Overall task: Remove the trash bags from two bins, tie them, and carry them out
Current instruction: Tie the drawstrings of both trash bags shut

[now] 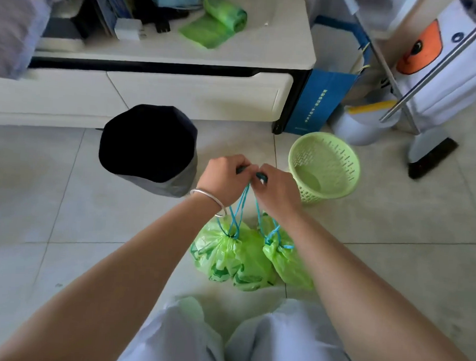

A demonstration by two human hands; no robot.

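Two tied green trash bags hang just above the tiled floor between my arms, the left bag (222,256) and the right bag (287,264). Blue drawstrings (242,207) run from their cinched necks up to my hands. My left hand (223,177) grips the strings of the left bag. My right hand (274,187) grips the strings of the right bag. The two hands touch at the knuckles. A dark round bin (148,146) stands to the left of my hands. A light green basket bin (323,166) with no bag in it stands to the right.
A white low cabinet (159,92) runs along the back, with a roll of green bags (219,18) on top. A blue paper bag (316,99), a white bucket (356,128) and a broom (429,153) stand at the right. My knees (235,341) show at the bottom.
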